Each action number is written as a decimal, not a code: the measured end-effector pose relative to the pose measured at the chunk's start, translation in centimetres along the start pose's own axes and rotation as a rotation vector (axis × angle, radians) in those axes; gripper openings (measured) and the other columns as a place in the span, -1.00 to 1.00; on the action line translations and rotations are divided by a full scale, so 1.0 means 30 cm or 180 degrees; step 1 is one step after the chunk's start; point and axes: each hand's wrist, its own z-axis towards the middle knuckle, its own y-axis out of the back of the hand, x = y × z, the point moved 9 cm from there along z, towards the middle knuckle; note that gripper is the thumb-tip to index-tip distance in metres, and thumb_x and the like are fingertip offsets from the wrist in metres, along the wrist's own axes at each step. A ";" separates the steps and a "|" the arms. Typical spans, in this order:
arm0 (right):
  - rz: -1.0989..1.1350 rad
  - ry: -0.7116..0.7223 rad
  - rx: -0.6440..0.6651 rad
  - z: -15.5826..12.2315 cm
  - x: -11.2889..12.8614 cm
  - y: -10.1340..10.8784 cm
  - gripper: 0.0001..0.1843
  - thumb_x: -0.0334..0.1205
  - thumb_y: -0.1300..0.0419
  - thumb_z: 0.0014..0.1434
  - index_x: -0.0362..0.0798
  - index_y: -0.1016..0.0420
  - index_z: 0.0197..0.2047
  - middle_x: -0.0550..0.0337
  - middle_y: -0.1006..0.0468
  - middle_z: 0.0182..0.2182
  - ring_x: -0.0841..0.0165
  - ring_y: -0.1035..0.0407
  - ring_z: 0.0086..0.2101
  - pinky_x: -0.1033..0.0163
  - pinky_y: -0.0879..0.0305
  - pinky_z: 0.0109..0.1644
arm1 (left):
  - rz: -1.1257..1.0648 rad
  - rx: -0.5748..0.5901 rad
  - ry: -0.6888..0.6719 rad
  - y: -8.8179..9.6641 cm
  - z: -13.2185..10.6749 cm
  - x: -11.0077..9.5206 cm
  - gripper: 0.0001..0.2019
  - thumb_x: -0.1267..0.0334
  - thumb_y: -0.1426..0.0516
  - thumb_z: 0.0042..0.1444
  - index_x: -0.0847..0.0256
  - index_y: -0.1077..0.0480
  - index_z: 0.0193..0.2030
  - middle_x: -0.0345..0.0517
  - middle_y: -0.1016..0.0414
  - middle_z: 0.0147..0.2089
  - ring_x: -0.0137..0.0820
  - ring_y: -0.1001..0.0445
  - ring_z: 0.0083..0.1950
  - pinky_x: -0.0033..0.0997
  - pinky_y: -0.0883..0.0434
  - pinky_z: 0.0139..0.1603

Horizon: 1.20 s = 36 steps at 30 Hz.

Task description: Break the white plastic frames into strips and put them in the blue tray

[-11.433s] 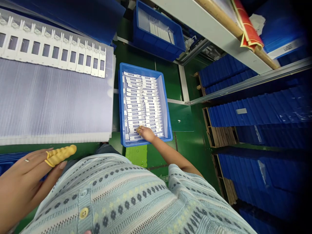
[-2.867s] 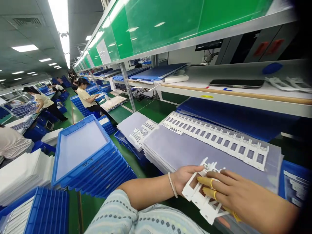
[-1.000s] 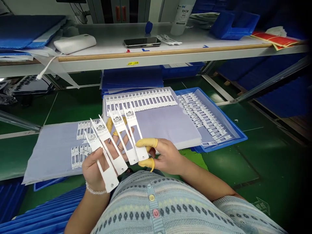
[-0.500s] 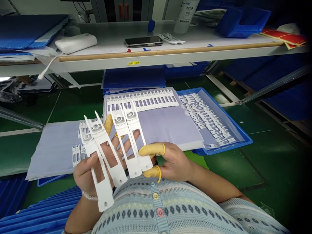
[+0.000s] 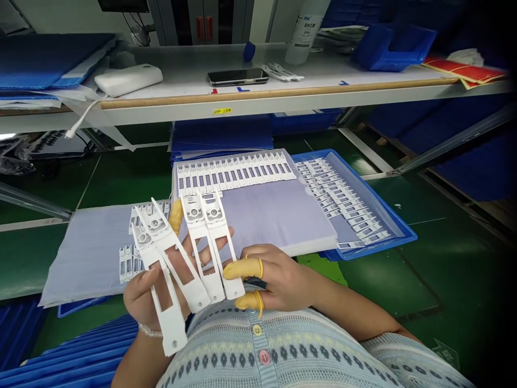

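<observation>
White parts (image 5: 173, 325) — four gripped in my left hand (image 5: 137, 296), the rightmost pinched by my right hand (image 5: 280, 276) — are not yet down, though a row (image 5: 237, 166) lies beyond.

Four white frames (image 5: 197, 294) fan across the left grip (image 5: 142, 295), the right grip (image 5: 278, 277) pinching the rightmost one's lower end.

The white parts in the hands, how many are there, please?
4 white parts: two nearer the left thumb, two nearer the right hand; more could be hidden behind.
</observation>
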 end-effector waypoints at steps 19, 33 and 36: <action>-0.1336 0.0150 0.0146 0.011 -0.028 -0.057 -0.57 0.01 -0.07 0.31 -0.11 -0.30 0.10 0.05 -0.37 -0.23 0.34 -0.32 -0.28 0.25 -0.32 -0.30 | 0.0730 -0.0335 -0.0146 0.112 0.017 -0.021 -0.72 0.04 -0.08 0.04 0.11 -0.56 -0.37 -0.11 -0.30 0.30 0.22 0.08 0.41 0.34 -0.11 0.30; -0.1000 -0.0911 0.2235 0.004 -0.286 -0.390 -0.60 -0.09 -0.18 0.23 -0.21 -0.41 0.02 -0.06 -0.38 -0.11 0.21 -0.36 -0.15 0.17 -0.37 -0.22 | 0.0230 -0.1534 -0.0170 0.388 -0.058 -0.002 -0.49 0.18 0.00 0.15 0.10 -0.24 0.26 0.07 -0.35 0.25 0.04 -0.17 0.35 0.21 -0.17 0.29; -0.1004 -0.1101 0.2213 0.003 -0.355 -0.410 -0.52 -0.08 -0.20 0.21 -0.22 -0.36 0.10 -0.08 -0.37 -0.08 0.20 -0.38 -0.16 0.16 -0.38 -0.21 | 0.0324 -0.1763 -0.0319 0.445 -0.102 -0.033 -0.61 0.24 -0.04 0.14 0.08 -0.37 0.11 0.05 -0.42 0.17 0.07 -0.20 0.32 0.29 -0.22 0.24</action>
